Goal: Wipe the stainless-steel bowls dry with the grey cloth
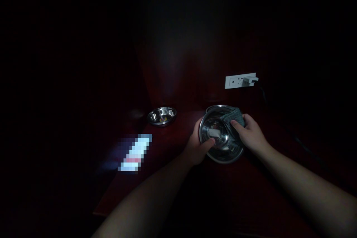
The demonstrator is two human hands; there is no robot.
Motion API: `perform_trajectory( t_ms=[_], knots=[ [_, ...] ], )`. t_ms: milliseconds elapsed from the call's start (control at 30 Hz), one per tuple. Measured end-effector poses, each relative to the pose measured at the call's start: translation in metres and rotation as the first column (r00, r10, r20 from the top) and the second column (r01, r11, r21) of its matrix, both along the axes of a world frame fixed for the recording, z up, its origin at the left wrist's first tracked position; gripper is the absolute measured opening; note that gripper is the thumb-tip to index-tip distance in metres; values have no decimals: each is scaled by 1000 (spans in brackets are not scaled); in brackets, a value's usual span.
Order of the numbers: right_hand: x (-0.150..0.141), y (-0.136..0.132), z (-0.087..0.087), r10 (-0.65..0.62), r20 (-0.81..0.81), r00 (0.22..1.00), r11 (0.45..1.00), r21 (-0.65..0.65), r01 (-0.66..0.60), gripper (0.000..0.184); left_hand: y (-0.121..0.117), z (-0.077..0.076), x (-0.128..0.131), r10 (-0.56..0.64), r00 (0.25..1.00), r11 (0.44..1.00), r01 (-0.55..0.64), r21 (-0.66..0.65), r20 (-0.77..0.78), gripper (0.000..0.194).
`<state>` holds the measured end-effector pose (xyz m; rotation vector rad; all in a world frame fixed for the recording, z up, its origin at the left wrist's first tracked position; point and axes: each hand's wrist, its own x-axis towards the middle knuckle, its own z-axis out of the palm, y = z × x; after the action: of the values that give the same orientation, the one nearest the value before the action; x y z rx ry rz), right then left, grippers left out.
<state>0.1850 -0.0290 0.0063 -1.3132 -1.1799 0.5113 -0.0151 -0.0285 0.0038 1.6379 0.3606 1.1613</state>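
Note:
A shiny steel bowl point(217, 145) is tilted toward me above a dark red table point(173, 182). My left hand point(196, 145) grips its left rim, with the thumb inside the bowl. My right hand point(249, 134) presses a grey cloth point(232, 124) against the bowl's right inner side, fingers closed on the cloth. The room is very dark, so little beyond the hands and the bowl shows.
A second, smaller steel bowl point(162, 115) stands on the table at the back left. A blurred bright rectangle point(135, 153) lies at the table's left. A white wall socket point(240, 80) with a plug and a dark cable is behind the bowl.

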Motion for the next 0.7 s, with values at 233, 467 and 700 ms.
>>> perform_trajectory(
  t_ms=[233, 467, 700],
  knots=[
    [-2, -2, 3, 11, -14, 1000, 1000, 5, -11, 26, -1, 1, 0, 8, 1000, 1000, -8, 17, 9, 71],
    [-1, -2, 3, 19, 0, 1000, 1000, 17, -19, 26, -1, 1, -1, 16, 1000, 999, -16, 40, 0, 71],
    [-1, -3, 4, 16, 4, 1000, 1000, 16, -16, 26, -1, 1, -1, 21, 1000, 999, -21, 35, 0, 71]
  ],
)
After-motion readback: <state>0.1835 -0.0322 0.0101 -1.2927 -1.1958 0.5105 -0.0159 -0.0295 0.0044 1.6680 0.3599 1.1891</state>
